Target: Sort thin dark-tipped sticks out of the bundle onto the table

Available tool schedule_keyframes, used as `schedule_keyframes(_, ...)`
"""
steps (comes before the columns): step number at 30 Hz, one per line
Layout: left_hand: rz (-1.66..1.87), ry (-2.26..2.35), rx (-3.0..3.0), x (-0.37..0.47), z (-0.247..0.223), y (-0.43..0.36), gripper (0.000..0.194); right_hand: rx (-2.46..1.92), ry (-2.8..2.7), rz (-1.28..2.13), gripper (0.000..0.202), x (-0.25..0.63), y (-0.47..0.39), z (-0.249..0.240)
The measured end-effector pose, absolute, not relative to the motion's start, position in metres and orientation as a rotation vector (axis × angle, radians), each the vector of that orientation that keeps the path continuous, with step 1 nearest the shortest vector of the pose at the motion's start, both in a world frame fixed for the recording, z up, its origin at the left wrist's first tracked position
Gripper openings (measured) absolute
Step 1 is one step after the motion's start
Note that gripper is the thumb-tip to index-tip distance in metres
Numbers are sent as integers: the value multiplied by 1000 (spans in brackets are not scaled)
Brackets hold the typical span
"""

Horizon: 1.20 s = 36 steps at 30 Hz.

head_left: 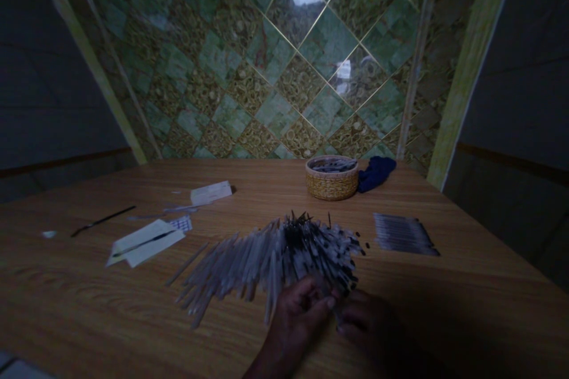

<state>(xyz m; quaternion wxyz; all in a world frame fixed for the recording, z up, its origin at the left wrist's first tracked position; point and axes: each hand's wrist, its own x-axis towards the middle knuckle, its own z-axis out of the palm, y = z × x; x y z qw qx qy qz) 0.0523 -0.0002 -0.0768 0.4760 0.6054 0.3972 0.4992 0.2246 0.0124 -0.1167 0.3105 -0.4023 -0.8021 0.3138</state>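
A wide pile of thin pale tubes (253, 260), many with dark ends at the right, is spread over the middle of the wooden table. At the pile's near edge, my left hand (300, 314) pinches a thin pale stick-like piece between thumb and fingers. Close beside it on the right, my right hand (362, 317) has its fingers closed around the lower part of what looks like the same piece; shadow hides the detail. To the right, a neat row of similar tubes (402, 233) lies side by side.
Behind the pile, a woven basket (332, 183) holds more tubes, with a dark blue cloth (377, 173) beside it. At the left lie paper sheets (151, 247), a small white box (210, 193) and a dark thin brush-like stick (103, 221). A tiled wall (288, 83) bounds the table.
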Motion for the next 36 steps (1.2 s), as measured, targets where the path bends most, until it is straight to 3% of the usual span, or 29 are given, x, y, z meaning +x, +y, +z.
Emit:
schedule_keyframes(7,1115,967,1626,59,-77,-2,16,-1096,-1963,1003,6,222,15,-126)
schedule_keyframes(13,1048,1000,1810,63,-71,-4,16,-970,-1657,1341,22,240,24,-101)
schedule_keyframes(20,995,986,2066,70,-65,-6,12,-1129,-1867,858,23,233,5,-60)
schedule_keyframes(36,952,1031,2219,55,-66,-6,17,-1156,-2072,605,27,217,6,-71)
